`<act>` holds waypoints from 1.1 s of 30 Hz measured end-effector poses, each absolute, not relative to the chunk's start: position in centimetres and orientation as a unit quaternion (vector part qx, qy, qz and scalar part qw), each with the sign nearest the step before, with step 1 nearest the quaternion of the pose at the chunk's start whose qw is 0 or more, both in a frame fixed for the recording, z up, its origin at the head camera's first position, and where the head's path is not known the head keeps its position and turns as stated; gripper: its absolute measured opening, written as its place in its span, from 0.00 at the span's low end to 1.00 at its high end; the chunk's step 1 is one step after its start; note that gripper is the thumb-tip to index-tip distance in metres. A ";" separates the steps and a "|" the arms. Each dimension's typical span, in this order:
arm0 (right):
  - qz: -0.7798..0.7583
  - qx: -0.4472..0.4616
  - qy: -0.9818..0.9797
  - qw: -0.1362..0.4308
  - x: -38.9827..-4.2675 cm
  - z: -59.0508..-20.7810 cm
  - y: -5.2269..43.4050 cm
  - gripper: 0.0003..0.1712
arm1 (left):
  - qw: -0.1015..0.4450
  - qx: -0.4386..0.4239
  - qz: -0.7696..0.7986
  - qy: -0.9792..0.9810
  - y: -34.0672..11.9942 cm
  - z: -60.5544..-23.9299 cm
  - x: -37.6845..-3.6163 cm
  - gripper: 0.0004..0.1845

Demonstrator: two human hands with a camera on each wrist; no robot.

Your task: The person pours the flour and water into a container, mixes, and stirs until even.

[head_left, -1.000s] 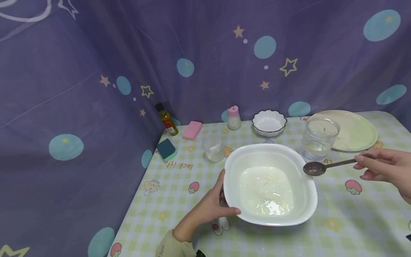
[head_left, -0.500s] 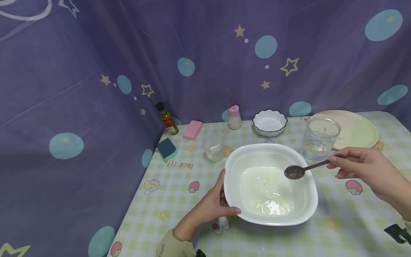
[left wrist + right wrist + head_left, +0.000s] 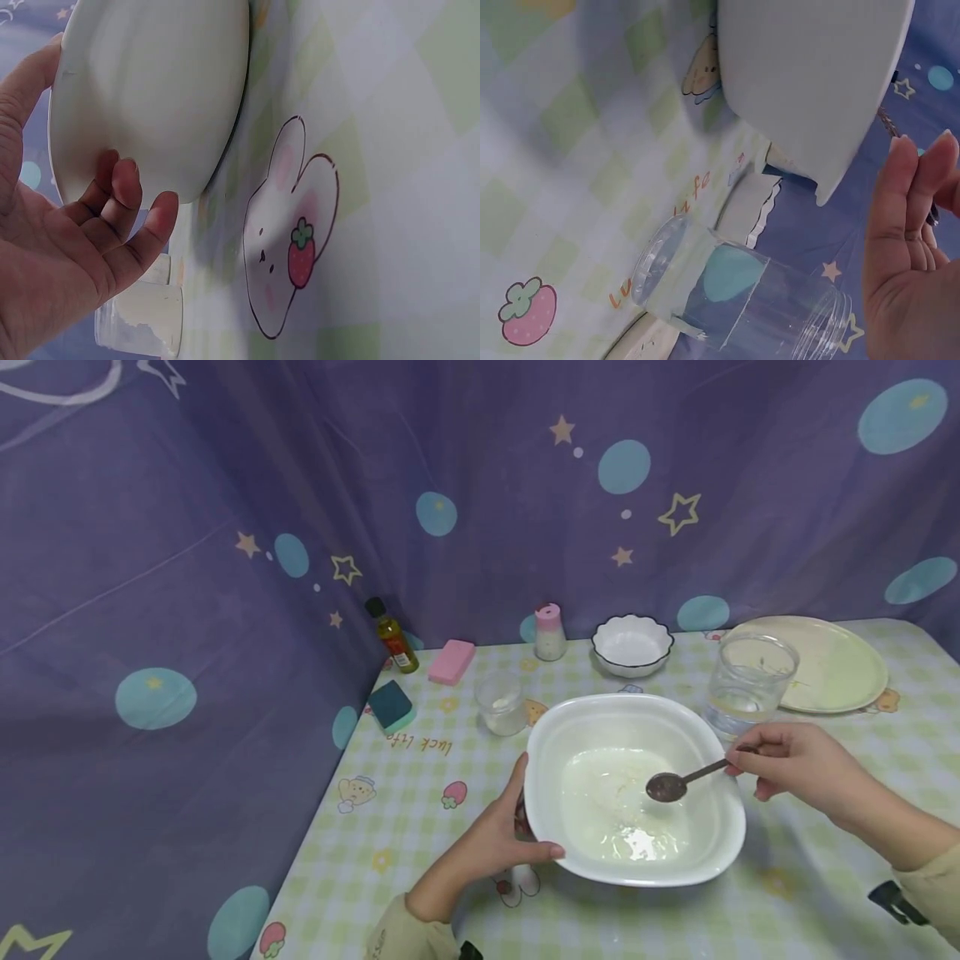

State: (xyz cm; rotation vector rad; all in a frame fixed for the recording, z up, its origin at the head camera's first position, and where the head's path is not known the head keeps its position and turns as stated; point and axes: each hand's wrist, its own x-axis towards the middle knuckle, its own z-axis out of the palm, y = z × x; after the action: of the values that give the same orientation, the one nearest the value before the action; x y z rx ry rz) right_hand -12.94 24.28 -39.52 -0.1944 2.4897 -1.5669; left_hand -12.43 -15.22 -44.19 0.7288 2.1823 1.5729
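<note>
A white basin (image 3: 555, 727) with rounded corners stands on the table, pale cloudy liquid (image 3: 622, 810) in its bottom. My left hand (image 3: 495, 831) grips its near left side, thumb over the rim. In the left wrist view the fingers (image 3: 126, 184) curl against the outer wall. My right hand (image 3: 806, 768) pinches the handle of a dark brown spoon (image 3: 667, 787). The spoon's bowl hangs inside the basin, over the liquid, while the hand is just outside the right rim. In the right wrist view the basin wall (image 3: 810, 82) hides most of the spoon.
Behind the basin stand a clear jar of water (image 3: 750, 685), a small cup of white powder (image 3: 501, 714), a scalloped dish (image 3: 632, 647), a pink-capped shaker (image 3: 550, 635) and a green plate (image 3: 840, 668). Farther left are a pink sponge (image 3: 452, 662), a dark green sponge (image 3: 391, 706) and an oil bottle (image 3: 392, 639).
My right hand has moved left with the spoon, bringing its bowl from the basin's right rim to over the liquid, and has dipped slightly. The left hand and basin have stayed put.
</note>
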 end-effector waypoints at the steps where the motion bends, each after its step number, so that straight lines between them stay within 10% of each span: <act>1: -0.522 -0.069 0.844 0.103 -12.9 -39.5 24.1 0.13 | 0.177 0.259 0.559 0.768 -15.2 -44.2 -12.4 0.66; 15: -0.490 -0.191 0.833 0.169 -12.9 -40.1 22.0 0.06 | 0.180 0.260 0.563 0.764 -15.2 -44.1 -12.5 0.65; 33: -0.424 -0.285 0.857 0.067 -13.4 -40.4 17.6 0.06 | 0.178 0.272 0.572 0.753 -15.2 -44.2 -12.4 0.65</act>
State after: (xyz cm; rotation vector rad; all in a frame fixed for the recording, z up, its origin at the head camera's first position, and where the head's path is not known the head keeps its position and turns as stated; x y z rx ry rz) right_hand -13.41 17.61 -40.40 -0.8604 2.5834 -1.2775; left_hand -12.36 -15.21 -44.24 0.7706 2.1289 1.6192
